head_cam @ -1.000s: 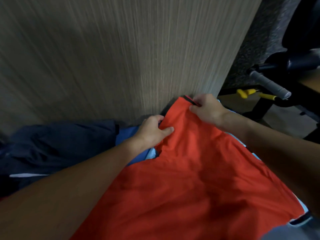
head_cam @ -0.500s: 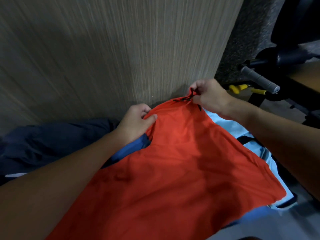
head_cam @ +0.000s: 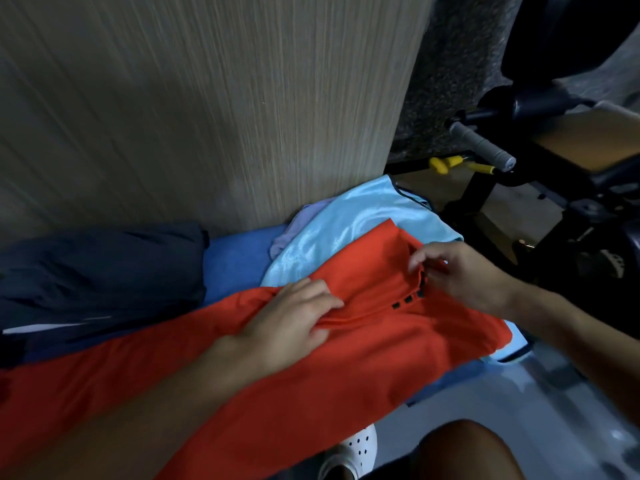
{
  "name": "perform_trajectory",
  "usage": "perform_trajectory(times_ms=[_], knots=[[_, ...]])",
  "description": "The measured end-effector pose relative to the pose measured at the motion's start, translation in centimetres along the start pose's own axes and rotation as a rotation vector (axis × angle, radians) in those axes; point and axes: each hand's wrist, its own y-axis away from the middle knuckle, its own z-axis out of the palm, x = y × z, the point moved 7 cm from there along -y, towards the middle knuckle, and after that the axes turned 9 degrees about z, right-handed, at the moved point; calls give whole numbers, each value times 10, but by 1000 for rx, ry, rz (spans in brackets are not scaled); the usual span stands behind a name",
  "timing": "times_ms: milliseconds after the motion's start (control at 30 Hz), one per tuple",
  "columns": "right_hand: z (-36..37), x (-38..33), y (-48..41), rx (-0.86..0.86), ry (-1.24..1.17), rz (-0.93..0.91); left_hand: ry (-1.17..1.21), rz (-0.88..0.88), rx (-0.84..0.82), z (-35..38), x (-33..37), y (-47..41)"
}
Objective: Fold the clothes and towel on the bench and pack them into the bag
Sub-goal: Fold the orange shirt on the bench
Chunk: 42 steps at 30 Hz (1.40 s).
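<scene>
An orange garment (head_cam: 346,368) with small black buttons lies spread across the bench, over a light blue shirt (head_cam: 346,233) and a blue towel (head_cam: 239,261). My left hand (head_cam: 291,320) lies on the orange cloth and pinches a fold of it between thumb and fingers. To the right, my right hand (head_cam: 464,275) pinches the garment's edge just above the black buttons. A lilac cloth (head_cam: 298,223) peeks out behind the light blue shirt. A dark navy item with a white stripe (head_cam: 104,271) lies at the left. No bag is clearly in view.
A wood-grain panel (head_cam: 207,116) rises directly behind the bench. At the right stands black gym equipment with a grey handle (head_cam: 485,147) and yellow parts (head_cam: 446,164). My knee (head_cam: 467,452) and white shoe (head_cam: 356,448) show at the bottom.
Both hands have brought the orange garment's top edge down from beside the panel onto the pile. The light blue shirt behind it is now uncovered.
</scene>
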Motion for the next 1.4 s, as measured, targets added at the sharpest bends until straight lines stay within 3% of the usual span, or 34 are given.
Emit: perform_trajectory(times_ms=[100, 200, 267, 367, 433, 533, 633, 733, 800, 900, 1067, 1400], knots=[[5, 17, 11, 42, 405, 110, -76, -25, 8, -2, 11, 5], [12, -5, 26, 162, 495, -35, -161, -72, 7, -1, 19, 12], [32, -14, 32, 92, 566, -124, -207, -86, -92, 9, 20, 18], [62, 4, 36, -83, 733, -47, -198, -138, -238, 28, 14, 28], [69, 14, 41, -102, 785, -30, -211, -150, -266, 34, 13, 32], [59, 11, 47, -15, 685, -32, -277, -128, -194, 23, 19, 19], [35, 5, 61, 223, 499, 64, -315, -62, -73, 2, 26, -18], [9, 26, 86, 452, 301, 376, -278, 58, -40, -9, 33, -71], [1, 44, 107, 529, 241, 585, -253, 154, -119, -4, 40, -106], [-1, 70, 131, 497, 126, 801, -239, 232, -259, 13, 52, -151], [4, 93, 139, 414, -10, 888, -305, 255, -442, 47, 58, -189], [-1, 92, 131, 514, -419, 873, -91, 146, -359, 49, 54, -204]])
